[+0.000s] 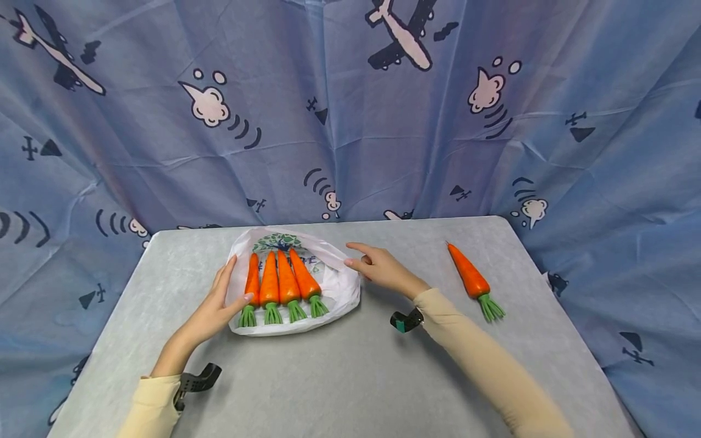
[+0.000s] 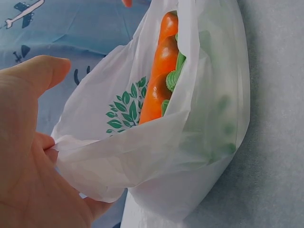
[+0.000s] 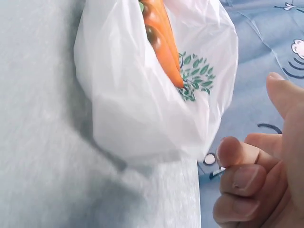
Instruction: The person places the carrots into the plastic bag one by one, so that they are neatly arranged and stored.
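Observation:
A white plastic bag with a green tree print lies with its mouth wide apart on the table, left of the middle. Several orange carrots with green tops lie side by side in it. My left hand rests against the bag's left edge, its thumb spread from the fingers; in the left wrist view the fingertips are partly hidden behind the plastic. My right hand is beside the bag's right rim, index finger extended and the others loosely curled. The right wrist view shows it apart from the bag, holding nothing.
Another carrot lies alone on the right part of the grey table, its tip pointing away from me. A blue curtain with printed planes hangs behind the table's far edge. Dark wrist devices sit on both forearms.

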`<state>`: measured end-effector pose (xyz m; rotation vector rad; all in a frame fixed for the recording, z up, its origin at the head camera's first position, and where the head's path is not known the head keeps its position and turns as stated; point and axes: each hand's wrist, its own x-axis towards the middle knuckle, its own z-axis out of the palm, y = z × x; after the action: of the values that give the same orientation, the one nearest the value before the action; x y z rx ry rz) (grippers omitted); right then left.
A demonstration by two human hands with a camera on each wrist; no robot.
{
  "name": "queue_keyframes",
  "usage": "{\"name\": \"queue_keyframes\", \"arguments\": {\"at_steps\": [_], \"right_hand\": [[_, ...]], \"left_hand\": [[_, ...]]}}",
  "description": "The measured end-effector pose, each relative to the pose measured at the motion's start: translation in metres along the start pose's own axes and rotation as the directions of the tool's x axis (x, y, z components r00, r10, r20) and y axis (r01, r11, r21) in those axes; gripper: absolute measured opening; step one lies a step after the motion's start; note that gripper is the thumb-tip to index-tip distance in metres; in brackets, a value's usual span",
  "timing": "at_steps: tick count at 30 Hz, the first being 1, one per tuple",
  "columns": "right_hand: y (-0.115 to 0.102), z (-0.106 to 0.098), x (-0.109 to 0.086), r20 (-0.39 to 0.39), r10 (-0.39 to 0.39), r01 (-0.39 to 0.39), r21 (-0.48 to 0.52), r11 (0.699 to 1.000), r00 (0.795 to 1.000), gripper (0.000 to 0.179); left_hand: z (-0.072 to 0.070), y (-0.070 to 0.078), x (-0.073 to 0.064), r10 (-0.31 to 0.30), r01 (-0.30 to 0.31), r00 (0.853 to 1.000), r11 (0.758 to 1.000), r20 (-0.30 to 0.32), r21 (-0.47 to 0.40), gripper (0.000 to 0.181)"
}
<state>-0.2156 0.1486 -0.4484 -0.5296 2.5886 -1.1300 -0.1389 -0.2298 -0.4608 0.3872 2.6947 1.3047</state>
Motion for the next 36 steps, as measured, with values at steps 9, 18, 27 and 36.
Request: {"name": "queue_keyframes", "arguments": {"at_steps": [9,18,27,36], "right_hand": [[0.023,-0.022,-0.027,-0.070,0.032,-0.033,-0.004,0.999,0.997,0.054],[0.049,-0.050,-0.056,-0.133,0.089,-0.092,-0.013,0.996,0.987,0.059],[0.074,-0.075,-0.080,-0.203,0.115,-0.124,-0.031,0.992,0.972,0.061],[0.099,-0.100,-0.104,-0.259,0.182,-0.206,-0.069,0.976,0.949,0.065]], "left_hand": [[-0.001,0.000,-0.001,-0.004,0.004,1.000,1.000,-0.004,0.008,0.092],[-0.001,0.000,0.000,-0.005,0.005,1.000,1.000,-0.006,0.007,0.093],[-0.001,-0.003,0.000,-0.012,0.012,1.000,1.000,-0.006,0.002,0.093],[-0.001,-0.005,0.000,-0.006,0.006,1.000,1.000,-0.008,-0.003,0.093]]}}
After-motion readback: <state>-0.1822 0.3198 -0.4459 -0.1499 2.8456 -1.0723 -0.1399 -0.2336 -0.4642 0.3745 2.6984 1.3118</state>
